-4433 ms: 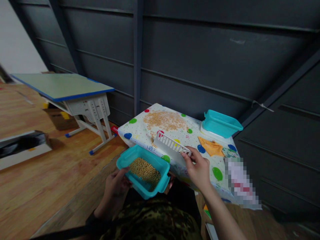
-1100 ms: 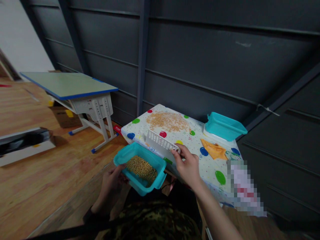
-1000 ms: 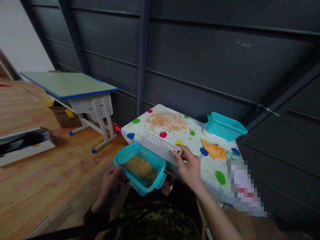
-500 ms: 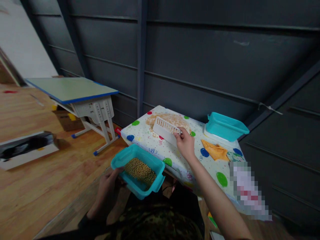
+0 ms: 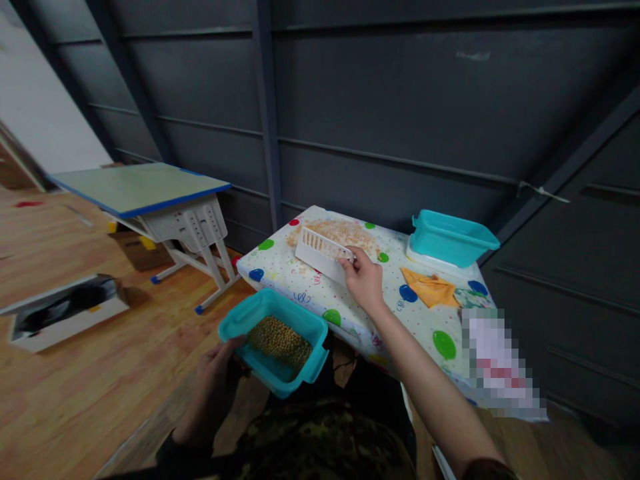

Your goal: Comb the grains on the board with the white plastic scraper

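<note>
Right hand [image 5: 364, 277] is gripping a white slotted piece [image 5: 320, 262] at the table [image 5: 425, 323]; left hand [image 5: 217, 367] is holding a teal bin [image 5: 287, 308]

The right arm [image 5: 425, 373] is slanting forward across the near edge of the table, while the left arm [image 5: 197, 413] is staying low and bent, well short of the cloth. The right hand is closing narrowly on the right end of the white slotted piece, its thumb pressing the near side and its fingers curling behind. The left hand is clasping the left side of the teal bin, its thumb lying over the rim.

Among the containers, a long white box [image 5: 80, 330] is sitting on the floor at far left, holding something dark. A second teal bin [image 5: 445, 237] is resting on a flat white base [image 5: 465, 271] at the table's far right corner; its inside is not showing. The teal bin in hand is hovering above the lap, just in front of the table, and is carrying a heap of round beans [image 5: 277, 343]. The white slotted piece is standing slats-up just in front of the scattered bits [image 5: 345, 232] that are covering the far part of the cloth; whether its lower edge is touching the cloth is hard to tell.
</note>
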Action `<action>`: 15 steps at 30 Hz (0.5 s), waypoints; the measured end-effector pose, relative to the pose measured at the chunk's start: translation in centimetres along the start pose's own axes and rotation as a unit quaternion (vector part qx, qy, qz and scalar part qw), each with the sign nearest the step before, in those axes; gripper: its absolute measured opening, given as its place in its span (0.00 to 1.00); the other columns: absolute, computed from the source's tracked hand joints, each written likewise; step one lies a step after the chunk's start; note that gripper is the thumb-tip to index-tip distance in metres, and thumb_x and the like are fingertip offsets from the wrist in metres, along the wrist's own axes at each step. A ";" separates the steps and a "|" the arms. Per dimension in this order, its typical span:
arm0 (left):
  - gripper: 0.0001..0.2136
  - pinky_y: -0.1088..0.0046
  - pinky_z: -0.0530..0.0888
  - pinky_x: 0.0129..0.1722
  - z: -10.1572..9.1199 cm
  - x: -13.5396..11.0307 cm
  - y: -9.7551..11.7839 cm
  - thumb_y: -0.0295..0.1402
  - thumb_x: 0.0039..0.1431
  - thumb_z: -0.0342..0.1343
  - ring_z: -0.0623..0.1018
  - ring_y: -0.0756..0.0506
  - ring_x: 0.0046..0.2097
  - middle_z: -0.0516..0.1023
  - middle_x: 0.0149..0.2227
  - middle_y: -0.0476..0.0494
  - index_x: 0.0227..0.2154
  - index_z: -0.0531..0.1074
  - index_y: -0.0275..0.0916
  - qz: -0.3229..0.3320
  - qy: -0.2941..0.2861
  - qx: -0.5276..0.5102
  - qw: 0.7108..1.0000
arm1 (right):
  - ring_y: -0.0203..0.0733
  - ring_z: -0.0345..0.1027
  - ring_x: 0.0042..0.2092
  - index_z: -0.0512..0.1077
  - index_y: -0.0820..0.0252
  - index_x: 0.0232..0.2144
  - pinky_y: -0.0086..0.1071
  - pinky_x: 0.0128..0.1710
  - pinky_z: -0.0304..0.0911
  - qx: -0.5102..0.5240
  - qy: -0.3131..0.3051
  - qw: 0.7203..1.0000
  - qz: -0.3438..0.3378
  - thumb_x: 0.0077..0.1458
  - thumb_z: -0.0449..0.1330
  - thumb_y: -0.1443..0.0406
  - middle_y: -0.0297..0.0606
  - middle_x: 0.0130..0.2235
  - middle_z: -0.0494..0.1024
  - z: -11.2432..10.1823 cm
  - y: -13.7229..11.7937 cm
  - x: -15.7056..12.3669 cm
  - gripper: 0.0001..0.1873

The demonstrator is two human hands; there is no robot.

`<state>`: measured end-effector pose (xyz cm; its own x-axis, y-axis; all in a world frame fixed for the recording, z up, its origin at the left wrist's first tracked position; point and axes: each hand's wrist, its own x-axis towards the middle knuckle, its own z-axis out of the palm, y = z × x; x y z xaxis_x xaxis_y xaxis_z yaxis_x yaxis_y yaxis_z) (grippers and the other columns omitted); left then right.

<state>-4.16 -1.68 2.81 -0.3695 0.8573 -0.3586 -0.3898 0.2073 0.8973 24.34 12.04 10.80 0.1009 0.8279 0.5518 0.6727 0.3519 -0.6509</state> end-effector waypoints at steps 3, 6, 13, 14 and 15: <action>0.18 0.70 0.70 0.20 0.3 -0.5 0.4 0.37 0.55 0.71 0.72 0.45 0.20 0.71 0.15 0.46 0.13 0.75 0.43 0.002 0.000 0.008 1.000 | 0.46 0.72 0.28 0.83 0.54 0.51 0.37 0.39 0.68 -0.009 0.001 1.000 0.003 0.63 0.60 0.60 0.33 0.27 0.81 0.0 0.0 0.0 0.17; 0.18 0.71 0.70 0.20 0.4 -0.6 0.5 0.37 0.54 0.71 0.71 0.46 0.20 0.71 0.15 0.47 0.13 0.74 0.43 0.000 0.003 0.008 1.000 | 0.47 0.72 0.27 0.83 0.55 0.51 0.38 0.39 0.67 -0.014 0.003 1.000 0.008 0.63 0.60 0.60 0.33 0.26 0.80 -0.1 0.0 0.0 0.18; 0.18 0.73 0.69 0.20 0.5 -0.6 0.2 0.38 0.53 0.73 0.71 0.48 0.19 0.71 0.14 0.49 0.13 0.74 0.43 0.003 0.006 -0.005 1.000 | 0.47 0.73 0.29 0.82 0.57 0.52 0.37 0.39 0.66 -0.023 0.010 1.000 0.018 0.63 0.60 0.60 0.34 0.27 0.80 -0.5 0.0 -0.2 0.18; 0.18 0.72 0.69 0.20 0.5 -0.6 0.2 0.38 0.53 0.73 0.71 0.48 0.19 0.71 0.15 0.49 0.13 0.74 0.42 0.000 0.008 -0.006 1.000 | 0.47 0.73 0.29 0.82 0.57 0.51 0.36 0.39 0.66 -0.026 0.016 0.999 0.019 0.63 0.60 0.61 0.34 0.27 0.80 -0.5 0.0 -0.3 0.18; 0.18 0.72 0.70 0.20 0.5 -0.7 0.3 0.38 0.53 0.73 0.71 0.47 0.19 0.72 0.15 0.49 0.14 0.74 0.42 -0.005 0.011 -0.007 1.000 | 0.47 0.74 0.30 0.82 0.57 0.51 0.36 0.39 0.66 -0.029 0.020 0.999 0.020 0.63 0.60 0.61 0.35 0.27 0.81 -0.5 0.0 -0.3 0.18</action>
<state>-3.59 -1.94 3.43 -0.3832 0.8451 -0.3728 -0.4049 0.2090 0.8901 24.70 11.61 10.87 0.1568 0.8220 0.5475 0.7090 0.2922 -0.6418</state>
